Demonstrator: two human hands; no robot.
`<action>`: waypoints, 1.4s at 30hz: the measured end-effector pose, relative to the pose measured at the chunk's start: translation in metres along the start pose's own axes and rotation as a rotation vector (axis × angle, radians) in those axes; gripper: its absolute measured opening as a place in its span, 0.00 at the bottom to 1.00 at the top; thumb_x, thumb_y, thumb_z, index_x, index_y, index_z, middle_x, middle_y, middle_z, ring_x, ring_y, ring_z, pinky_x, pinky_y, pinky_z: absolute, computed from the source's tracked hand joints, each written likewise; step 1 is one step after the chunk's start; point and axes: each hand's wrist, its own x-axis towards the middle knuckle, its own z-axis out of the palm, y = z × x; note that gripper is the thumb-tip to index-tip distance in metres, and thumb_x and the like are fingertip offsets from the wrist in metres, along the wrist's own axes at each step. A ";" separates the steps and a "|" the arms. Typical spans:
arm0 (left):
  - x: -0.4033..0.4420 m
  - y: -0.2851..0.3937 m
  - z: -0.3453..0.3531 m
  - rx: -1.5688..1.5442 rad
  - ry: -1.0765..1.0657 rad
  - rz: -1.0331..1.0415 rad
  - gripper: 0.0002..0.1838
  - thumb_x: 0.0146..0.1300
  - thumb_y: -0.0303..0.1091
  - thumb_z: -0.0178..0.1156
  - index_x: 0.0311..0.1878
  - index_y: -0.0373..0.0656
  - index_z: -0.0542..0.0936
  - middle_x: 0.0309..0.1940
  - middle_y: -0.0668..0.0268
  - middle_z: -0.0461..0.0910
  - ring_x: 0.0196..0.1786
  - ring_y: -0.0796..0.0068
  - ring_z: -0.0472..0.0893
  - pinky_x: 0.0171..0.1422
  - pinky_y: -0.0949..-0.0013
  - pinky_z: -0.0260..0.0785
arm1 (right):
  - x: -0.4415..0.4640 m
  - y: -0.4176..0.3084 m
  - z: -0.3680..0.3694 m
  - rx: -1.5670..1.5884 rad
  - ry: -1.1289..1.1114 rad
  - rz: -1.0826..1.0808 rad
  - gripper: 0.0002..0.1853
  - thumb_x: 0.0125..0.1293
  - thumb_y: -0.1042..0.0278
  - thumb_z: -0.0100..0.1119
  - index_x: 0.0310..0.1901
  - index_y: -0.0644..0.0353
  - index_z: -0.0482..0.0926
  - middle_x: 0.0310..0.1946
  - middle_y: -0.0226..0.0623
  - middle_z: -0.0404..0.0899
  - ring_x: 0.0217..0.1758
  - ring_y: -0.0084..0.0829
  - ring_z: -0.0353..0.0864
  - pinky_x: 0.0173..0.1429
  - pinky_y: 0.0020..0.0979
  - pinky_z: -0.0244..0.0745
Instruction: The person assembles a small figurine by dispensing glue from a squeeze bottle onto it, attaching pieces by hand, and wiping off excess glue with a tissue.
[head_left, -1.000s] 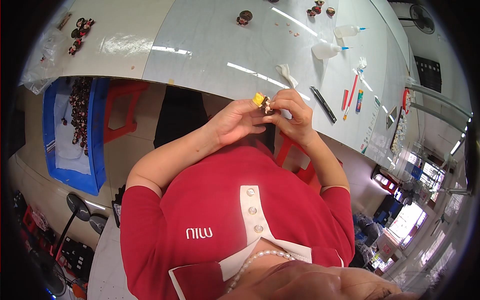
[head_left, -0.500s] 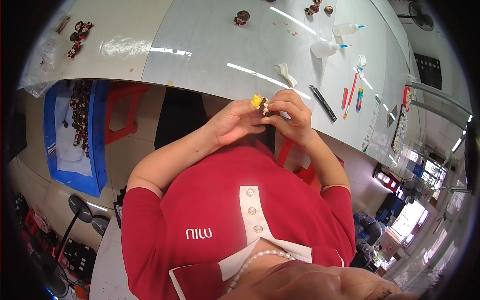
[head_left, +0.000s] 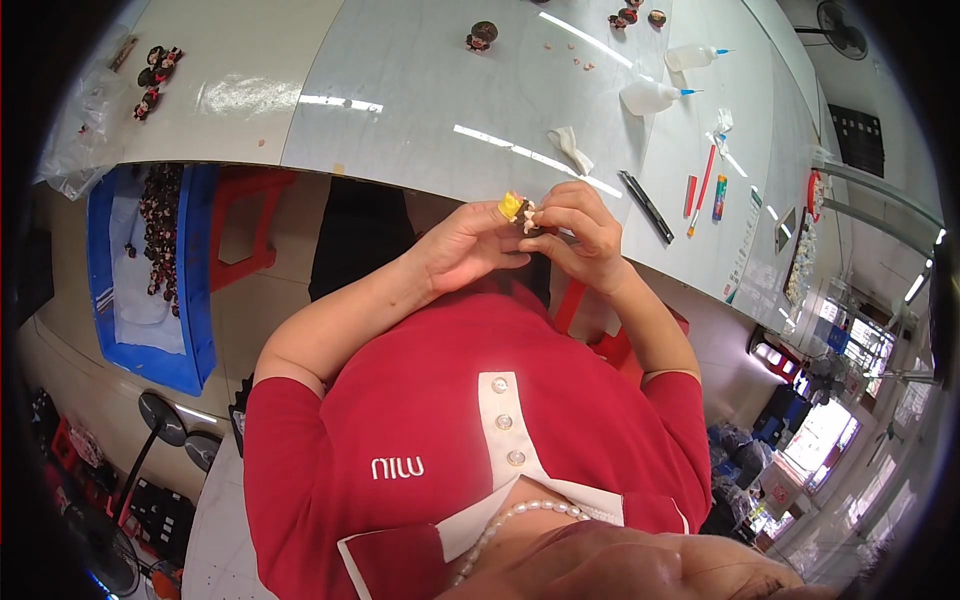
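Note:
Just above my lap, at the near edge of the table, both hands meet at a small dark-brown and pale doll figurine [head_left: 529,219]. My left hand [head_left: 472,245] grips it from the left, with the lower fingers loosely curled. A bright yellow patch [head_left: 511,206] shows at the left fingertips; I cannot tell whether it is tape on a finger or part of the figurine. My right hand [head_left: 583,235] pinches the figurine's right side between thumb and fingers. The fingers hide much of it.
On the table lie a black pen-like tool [head_left: 647,207], a crumpled white cloth [head_left: 571,150], a red-handled brush [head_left: 703,190] and two white squeeze bottles [head_left: 648,98]. Similar figurines [head_left: 481,37] stand farther back. To the left, a blue crate [head_left: 205,270] holds many more.
The figurine has turned slightly between my fingers, and the yellow patch has shifted a little down. Both hands keep their hold.

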 end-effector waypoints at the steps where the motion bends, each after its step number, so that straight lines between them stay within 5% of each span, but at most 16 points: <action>1: 0.000 0.000 0.000 0.000 0.001 0.002 0.08 0.64 0.38 0.59 0.43 0.46 0.78 0.39 0.67 0.77 0.42 0.71 0.75 0.60 0.53 0.66 | 0.000 0.000 0.000 -0.005 0.000 -0.005 0.18 0.37 0.74 0.74 0.34 0.58 0.79 0.31 0.33 0.75 0.38 0.36 0.76 0.42 0.32 0.72; 10: -0.002 0.000 -0.001 0.036 -0.024 0.020 0.14 0.63 0.38 0.61 0.46 0.41 0.77 0.42 0.65 0.78 0.45 0.71 0.77 0.61 0.52 0.66 | 0.000 -0.002 0.001 -0.067 0.008 -0.070 0.18 0.38 0.73 0.74 0.34 0.57 0.79 0.31 0.33 0.76 0.37 0.36 0.76 0.40 0.32 0.73; 16: -0.001 0.000 -0.002 0.148 -0.132 0.015 0.21 0.63 0.43 0.61 0.51 0.36 0.75 0.44 0.65 0.77 0.49 0.76 0.76 0.59 0.66 0.68 | 0.009 -0.015 -0.006 -0.163 0.006 -0.164 0.17 0.37 0.71 0.74 0.31 0.57 0.79 0.30 0.29 0.76 0.36 0.33 0.76 0.39 0.30 0.71; 25: -0.001 0.003 0.002 0.169 -0.203 0.008 0.24 0.62 0.42 0.62 0.53 0.33 0.73 0.45 0.62 0.78 0.50 0.74 0.78 0.61 0.66 0.69 | 0.015 -0.026 -0.015 -0.289 0.006 -0.236 0.16 0.35 0.65 0.75 0.29 0.54 0.79 0.31 0.26 0.74 0.38 0.31 0.72 0.41 0.30 0.66; 31: -0.001 0.001 -0.001 0.121 -0.148 0.003 0.26 0.62 0.43 0.62 0.56 0.36 0.72 0.45 0.64 0.78 0.50 0.73 0.77 0.61 0.65 0.69 | 0.014 -0.020 -0.016 -0.221 -0.024 -0.070 0.19 0.37 0.63 0.75 0.34 0.56 0.81 0.33 0.27 0.75 0.42 0.35 0.70 0.46 0.33 0.68; 37: -0.005 0.006 0.015 0.086 -0.072 0.036 0.27 0.61 0.43 0.63 0.59 0.39 0.71 0.50 0.62 0.76 0.52 0.74 0.76 0.60 0.64 0.69 | 0.013 -0.009 -0.013 -0.112 -0.014 0.040 0.17 0.38 0.73 0.72 0.35 0.55 0.80 0.34 0.31 0.76 0.43 0.37 0.72 0.47 0.34 0.69; 42: -0.007 0.005 0.012 0.025 -0.030 0.086 0.25 0.63 0.41 0.60 0.59 0.38 0.70 0.54 0.59 0.75 0.54 0.73 0.75 0.60 0.69 0.70 | 0.013 0.020 -0.018 -0.171 0.098 0.203 0.14 0.47 0.74 0.67 0.39 0.57 0.80 0.39 0.35 0.78 0.46 0.39 0.73 0.50 0.38 0.68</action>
